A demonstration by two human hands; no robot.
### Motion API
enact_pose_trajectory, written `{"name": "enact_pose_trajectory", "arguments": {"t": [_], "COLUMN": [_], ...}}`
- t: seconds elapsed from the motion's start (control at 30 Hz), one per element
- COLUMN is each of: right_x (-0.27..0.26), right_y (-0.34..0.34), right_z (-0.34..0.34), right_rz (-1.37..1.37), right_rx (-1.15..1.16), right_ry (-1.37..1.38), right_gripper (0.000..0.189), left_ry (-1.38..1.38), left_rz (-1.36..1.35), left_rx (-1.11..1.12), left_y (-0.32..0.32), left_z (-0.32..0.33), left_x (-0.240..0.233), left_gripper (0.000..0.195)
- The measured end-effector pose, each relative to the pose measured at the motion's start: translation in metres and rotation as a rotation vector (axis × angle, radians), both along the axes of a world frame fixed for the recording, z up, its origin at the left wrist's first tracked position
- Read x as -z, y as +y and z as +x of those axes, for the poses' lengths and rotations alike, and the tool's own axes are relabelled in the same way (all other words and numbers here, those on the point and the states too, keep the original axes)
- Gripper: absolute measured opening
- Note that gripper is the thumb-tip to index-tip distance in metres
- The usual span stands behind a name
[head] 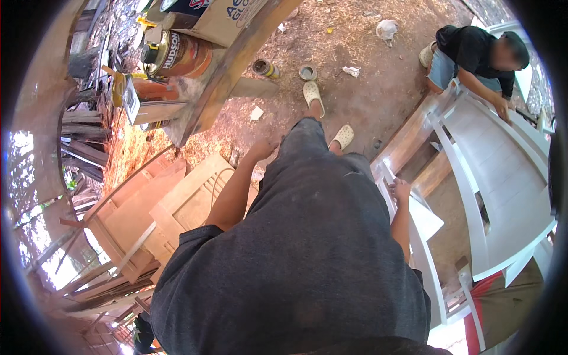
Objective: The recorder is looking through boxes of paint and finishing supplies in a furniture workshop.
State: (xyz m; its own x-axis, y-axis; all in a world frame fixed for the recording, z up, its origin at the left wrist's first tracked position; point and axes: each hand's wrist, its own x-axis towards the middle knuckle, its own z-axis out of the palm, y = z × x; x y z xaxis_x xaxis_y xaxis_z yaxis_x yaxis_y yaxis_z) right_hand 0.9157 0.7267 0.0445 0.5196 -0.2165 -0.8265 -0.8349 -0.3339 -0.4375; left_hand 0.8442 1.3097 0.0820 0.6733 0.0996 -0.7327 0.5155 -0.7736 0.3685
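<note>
My left hand (262, 148) hangs beside my left thigh, partly turned from view; what its fingers do is not plain. My right hand (400, 190) is at the white-painted furniture frame (426, 257) on my right, its fingers at a white piece near the frame's upper end. Whether it grips that piece or only rests on it cannot be told. A larger white slatted panel (506, 168) lies farther right. Unpainted wooden panels (186, 213) lean in a group to my left.
A co-worker (475, 57) bends over the white panel's far end. A wooden shelf (213, 93) at upper left bears a Hudson can (188, 55) and a cardboard box (230, 20). Two open cans (265, 69) stand on the dirt floor (372, 102) ahead, among wood shavings.
</note>
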Motion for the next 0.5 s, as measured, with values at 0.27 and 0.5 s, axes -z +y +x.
{"name": "enact_pose_trajectory", "arguments": {"t": [0.27,0.5], "right_x": [0.009,0.001], "right_y": [0.015,0.034], "right_z": [0.040,0.095], "right_rz": [-0.018,-0.065], "right_rx": [-0.053,-0.188], "right_ry": [0.001,-0.125], "right_gripper": [0.028,0.030], "left_ry": [-0.038,-0.156], "left_rz": [-0.050,-0.018], "left_rx": [-0.027,0.309], "left_y": [-0.004,0.067], "left_z": [0.056,0.066], "left_x": [-0.003,0.049], "left_gripper": [0.045,0.033]}}
